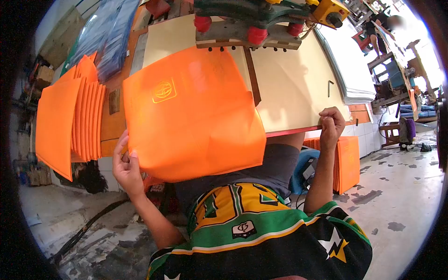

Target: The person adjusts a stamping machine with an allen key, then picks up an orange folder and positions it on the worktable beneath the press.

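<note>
A large, floppy orange sheet point(196, 121), perhaps a flat bag or cover, carries a gold emblem in a square frame near its upper left. My left hand point(126, 166) pinches its lower left edge, thumb on top. The sheet partly covers a cream board point(287, 100) with a red front edge and overhangs that edge toward my lap. At the board's front right corner, my right hand point(330, 122) has its fingers curled closed; whatever they hold, if anything, is hidden. The green press head point(252, 21) with red knobs stands above the sheet's far end.
Several similar orange pieces point(70, 121) stand bunched at the left, beside a pile of clear plastic-wrapped goods point(102, 39). A hex key point(330, 88) lies on the board, near a white stack point(347, 65). More orange pieces point(346, 165) stand below right. Another person point(379, 35) is far right.
</note>
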`<state>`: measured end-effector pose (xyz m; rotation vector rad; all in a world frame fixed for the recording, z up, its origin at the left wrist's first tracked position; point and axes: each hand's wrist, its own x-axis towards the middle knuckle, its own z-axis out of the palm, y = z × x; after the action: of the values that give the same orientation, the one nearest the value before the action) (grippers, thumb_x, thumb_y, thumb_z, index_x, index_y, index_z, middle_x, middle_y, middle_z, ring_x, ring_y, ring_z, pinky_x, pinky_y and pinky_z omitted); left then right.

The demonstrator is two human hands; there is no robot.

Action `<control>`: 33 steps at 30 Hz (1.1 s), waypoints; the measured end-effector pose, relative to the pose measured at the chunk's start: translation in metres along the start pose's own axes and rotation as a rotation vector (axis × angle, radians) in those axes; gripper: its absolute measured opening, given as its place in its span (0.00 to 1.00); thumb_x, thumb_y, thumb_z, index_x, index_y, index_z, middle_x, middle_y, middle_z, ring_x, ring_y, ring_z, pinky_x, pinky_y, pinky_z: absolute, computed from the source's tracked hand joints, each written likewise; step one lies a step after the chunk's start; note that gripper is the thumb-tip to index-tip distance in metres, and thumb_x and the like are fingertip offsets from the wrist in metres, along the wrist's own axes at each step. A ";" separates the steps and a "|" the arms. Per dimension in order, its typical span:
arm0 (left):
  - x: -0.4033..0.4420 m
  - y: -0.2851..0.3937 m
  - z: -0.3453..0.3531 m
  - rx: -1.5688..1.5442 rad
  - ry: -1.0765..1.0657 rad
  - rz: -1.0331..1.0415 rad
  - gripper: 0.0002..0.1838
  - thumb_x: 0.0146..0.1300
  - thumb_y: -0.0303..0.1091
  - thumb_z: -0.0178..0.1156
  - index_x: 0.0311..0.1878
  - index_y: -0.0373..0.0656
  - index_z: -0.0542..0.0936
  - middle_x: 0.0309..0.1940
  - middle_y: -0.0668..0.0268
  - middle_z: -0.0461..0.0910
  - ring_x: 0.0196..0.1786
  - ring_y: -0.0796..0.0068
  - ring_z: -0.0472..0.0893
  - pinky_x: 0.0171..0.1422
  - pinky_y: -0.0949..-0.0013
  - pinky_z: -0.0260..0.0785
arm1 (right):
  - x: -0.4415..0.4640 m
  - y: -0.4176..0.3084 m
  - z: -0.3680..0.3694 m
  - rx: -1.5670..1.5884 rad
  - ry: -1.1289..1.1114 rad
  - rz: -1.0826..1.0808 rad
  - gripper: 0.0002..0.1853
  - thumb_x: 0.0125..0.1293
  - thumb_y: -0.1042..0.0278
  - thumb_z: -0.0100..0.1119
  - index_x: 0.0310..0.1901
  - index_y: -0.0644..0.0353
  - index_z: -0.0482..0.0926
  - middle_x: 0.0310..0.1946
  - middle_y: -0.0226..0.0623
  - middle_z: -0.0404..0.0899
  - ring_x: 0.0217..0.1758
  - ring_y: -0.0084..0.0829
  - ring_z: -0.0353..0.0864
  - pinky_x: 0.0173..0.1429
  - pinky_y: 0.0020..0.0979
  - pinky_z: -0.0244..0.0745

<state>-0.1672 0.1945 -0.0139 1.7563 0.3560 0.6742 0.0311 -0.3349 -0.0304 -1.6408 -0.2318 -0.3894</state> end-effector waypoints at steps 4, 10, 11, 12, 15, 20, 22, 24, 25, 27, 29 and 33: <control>-0.009 -0.008 -0.021 0.107 0.080 0.004 0.23 0.75 0.21 0.59 0.71 0.35 0.80 0.77 0.56 0.79 0.76 0.68 0.79 0.79 0.61 0.74 | 0.000 0.008 -0.004 0.022 -0.005 0.021 0.10 0.65 0.80 0.49 0.37 0.66 0.83 0.23 0.25 0.74 0.22 0.14 0.67 0.27 0.21 0.62; -0.005 0.006 0.001 0.911 0.125 0.236 0.18 0.75 0.23 0.60 0.66 0.40 0.84 0.74 0.56 0.80 0.72 0.57 0.81 0.75 0.53 0.73 | 0.000 0.005 -0.004 -0.007 0.002 0.019 0.10 0.65 0.80 0.50 0.38 0.67 0.83 0.23 0.26 0.73 0.23 0.15 0.67 0.28 0.21 0.63; -0.003 0.007 0.016 0.882 0.130 0.242 0.18 0.75 0.24 0.61 0.66 0.41 0.85 0.73 0.55 0.80 0.74 0.52 0.79 0.78 0.50 0.70 | 0.000 0.005 -0.003 -0.008 -0.001 0.026 0.10 0.65 0.80 0.50 0.38 0.67 0.83 0.23 0.26 0.73 0.23 0.15 0.67 0.28 0.21 0.63; -0.003 0.009 0.032 0.853 0.136 0.249 0.19 0.74 0.25 0.63 0.66 0.42 0.85 0.73 0.54 0.80 0.76 0.47 0.77 0.81 0.47 0.67 | 0.000 0.006 -0.002 -0.004 0.016 0.013 0.10 0.65 0.80 0.50 0.38 0.67 0.83 0.24 0.27 0.74 0.22 0.15 0.67 0.27 0.21 0.63; -0.005 0.027 0.083 0.719 -0.162 0.311 0.18 0.75 0.28 0.64 0.66 0.42 0.85 0.75 0.55 0.78 0.79 0.50 0.75 0.86 0.43 0.61 | -0.001 0.007 -0.004 -0.003 0.024 0.002 0.09 0.64 0.80 0.50 0.38 0.67 0.83 0.26 0.28 0.75 0.22 0.15 0.67 0.27 0.21 0.64; 0.010 0.049 0.134 0.667 -0.453 0.461 0.20 0.76 0.34 0.66 0.68 0.41 0.83 0.77 0.55 0.77 0.81 0.52 0.74 0.87 0.39 0.60 | -0.002 0.008 -0.004 0.000 0.038 0.007 0.09 0.64 0.81 0.51 0.38 0.67 0.83 0.28 0.31 0.76 0.23 0.16 0.67 0.26 0.22 0.64; 0.020 0.048 0.145 0.685 -0.472 0.521 0.23 0.76 0.39 0.68 0.69 0.40 0.83 0.77 0.55 0.76 0.80 0.52 0.74 0.87 0.39 0.60 | -0.001 0.008 -0.005 0.003 0.028 0.002 0.08 0.63 0.81 0.52 0.37 0.67 0.82 0.26 0.31 0.75 0.22 0.17 0.67 0.26 0.23 0.64; 0.027 0.048 0.153 0.674 -0.483 0.514 0.23 0.76 0.40 0.68 0.69 0.40 0.83 0.77 0.56 0.77 0.80 0.52 0.74 0.86 0.38 0.61 | -0.001 0.005 -0.005 -0.013 0.025 0.009 0.08 0.63 0.81 0.52 0.37 0.67 0.82 0.25 0.31 0.74 0.22 0.17 0.66 0.26 0.23 0.64; 0.029 0.047 0.156 0.663 -0.490 0.511 0.24 0.75 0.41 0.68 0.69 0.40 0.83 0.77 0.56 0.77 0.80 0.51 0.74 0.86 0.38 0.61 | -0.001 0.005 -0.005 -0.027 0.023 0.010 0.07 0.63 0.81 0.52 0.36 0.67 0.82 0.25 0.31 0.73 0.22 0.17 0.65 0.26 0.23 0.63; 0.029 0.036 0.161 0.642 -0.506 0.506 0.24 0.75 0.42 0.68 0.69 0.40 0.83 0.77 0.56 0.77 0.80 0.52 0.74 0.86 0.38 0.61 | -0.001 0.007 -0.001 -0.039 0.040 -0.001 0.07 0.64 0.80 0.50 0.37 0.67 0.80 0.23 0.28 0.69 0.22 0.16 0.60 0.25 0.23 0.58; 0.028 0.029 0.164 0.619 -0.521 0.502 0.25 0.75 0.43 0.68 0.69 0.40 0.83 0.77 0.57 0.77 0.80 0.52 0.74 0.86 0.38 0.62 | -0.001 0.008 0.000 -0.054 0.056 -0.013 0.08 0.65 0.80 0.48 0.37 0.67 0.79 0.22 0.24 0.64 0.21 0.15 0.55 0.23 0.23 0.52; 0.024 0.023 0.165 0.675 -0.519 0.526 0.25 0.75 0.44 0.68 0.68 0.40 0.83 0.74 0.56 0.80 0.80 0.53 0.75 0.86 0.41 0.63 | -0.001 0.007 -0.003 -0.050 0.038 -0.010 0.06 0.65 0.80 0.51 0.36 0.68 0.79 0.21 0.27 0.67 0.21 0.17 0.59 0.23 0.23 0.55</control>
<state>-0.0509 0.0730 -0.0138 2.6286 -0.2911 0.4461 0.0327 -0.3388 -0.0367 -1.6799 -0.2031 -0.4371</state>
